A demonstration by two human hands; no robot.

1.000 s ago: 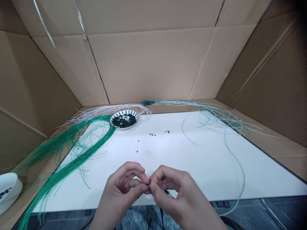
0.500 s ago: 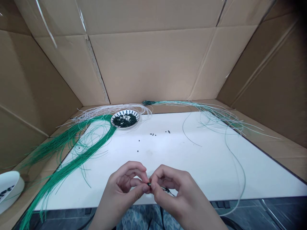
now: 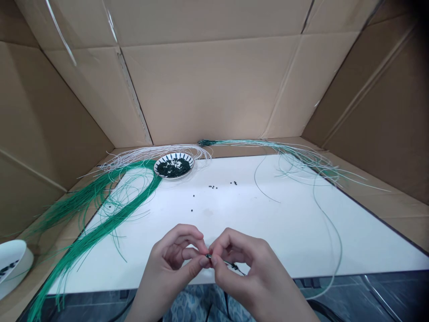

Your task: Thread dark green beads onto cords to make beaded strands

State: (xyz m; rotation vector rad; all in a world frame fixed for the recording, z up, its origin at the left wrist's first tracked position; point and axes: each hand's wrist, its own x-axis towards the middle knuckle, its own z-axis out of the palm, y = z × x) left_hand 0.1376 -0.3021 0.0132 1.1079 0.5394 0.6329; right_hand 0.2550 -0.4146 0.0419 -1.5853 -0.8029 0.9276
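Observation:
My left hand (image 3: 169,261) and my right hand (image 3: 237,268) meet low in the view, their fingertips pinching a thin dark-green wire (image 3: 225,262) strung with small black beads (image 3: 234,267). The wire runs from the pinch down to the right, behind my right fingers. Farther off lies a small round plate (image 3: 174,155) with a black-and-white pattern, heaped with black beads. Several loose beads (image 3: 212,187) dot the white board (image 3: 268,223). Neither hand touches the plate.
Bundles of green wire (image 3: 100,228) sweep along the left, white wires (image 3: 150,153) curve behind the plate, and pale teal wires (image 3: 268,146) spread to the right. A white bowl (image 3: 13,264) holding dark beads sits at the left edge. Cardboard walls (image 3: 211,89) surround the board.
My hands have risen slightly, and more of the beaded wire now shows to the right of the pinch. The plate, loose beads and wire bundles stay in place.

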